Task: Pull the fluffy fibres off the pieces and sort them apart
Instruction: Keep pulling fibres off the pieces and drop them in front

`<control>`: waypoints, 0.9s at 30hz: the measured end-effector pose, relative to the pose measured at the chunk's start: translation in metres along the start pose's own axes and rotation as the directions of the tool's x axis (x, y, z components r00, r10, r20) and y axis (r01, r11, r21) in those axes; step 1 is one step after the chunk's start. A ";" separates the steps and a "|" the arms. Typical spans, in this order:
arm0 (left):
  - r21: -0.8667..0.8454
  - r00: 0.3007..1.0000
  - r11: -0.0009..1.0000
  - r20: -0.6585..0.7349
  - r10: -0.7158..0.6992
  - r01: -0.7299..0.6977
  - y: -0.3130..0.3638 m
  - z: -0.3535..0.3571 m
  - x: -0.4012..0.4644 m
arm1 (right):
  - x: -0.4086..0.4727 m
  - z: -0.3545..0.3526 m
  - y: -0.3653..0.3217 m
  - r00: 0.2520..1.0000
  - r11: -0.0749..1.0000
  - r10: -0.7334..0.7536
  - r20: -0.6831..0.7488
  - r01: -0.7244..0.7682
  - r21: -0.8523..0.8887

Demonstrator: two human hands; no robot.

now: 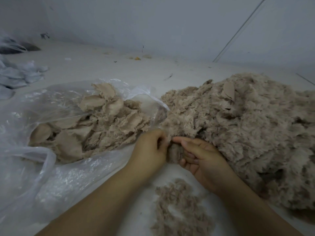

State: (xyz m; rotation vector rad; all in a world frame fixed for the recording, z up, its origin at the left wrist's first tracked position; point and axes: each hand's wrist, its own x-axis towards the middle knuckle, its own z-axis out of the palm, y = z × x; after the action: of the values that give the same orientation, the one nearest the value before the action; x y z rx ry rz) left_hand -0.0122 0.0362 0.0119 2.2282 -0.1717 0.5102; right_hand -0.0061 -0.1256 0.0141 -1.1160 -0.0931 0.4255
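At lower centre, a fluffy piece (174, 153) is pinched by the left hand (150, 150) and cupped in the curled right hand (202, 159). Pulled fibres could be scattered into the stripped pieces (95, 123) at left.

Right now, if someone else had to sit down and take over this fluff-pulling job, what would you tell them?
Left hand and right hand both grip one fluffy piece between them, mid-pull.
Big unsorted heap lies to the right, touching the hands.
Stripped pieces are piled on the clear plastic bag on the left.
Pulled-off loose fibres sit in a small pile near the person, between the forearms.
Done: a modest batch. Left: finish this piece, then most of the heap.
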 end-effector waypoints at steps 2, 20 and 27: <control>-0.245 0.999 0.969 0.043 -0.030 0.040 0.007 -0.003 -0.007 | 0.001 0.000 0.001 1.000 1.000 -0.008 0.013 0.008 0.014; -0.753 0.946 0.588 0.146 -0.290 0.297 0.007 -0.006 -0.010 | 0.000 0.001 -0.003 0.999 0.998 0.019 -0.044 -0.021 -0.056; -0.713 0.931 0.600 0.244 -0.273 0.363 0.002 -0.007 -0.010 | -0.003 0.004 -0.005 0.995 0.999 0.034 -0.096 -0.036 -0.015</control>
State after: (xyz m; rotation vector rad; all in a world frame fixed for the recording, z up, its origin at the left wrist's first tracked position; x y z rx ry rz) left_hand -0.0241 0.0395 0.0134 1.4023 -0.0193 0.0680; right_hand -0.0084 -0.1249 0.0206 -1.1544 0.0069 0.4026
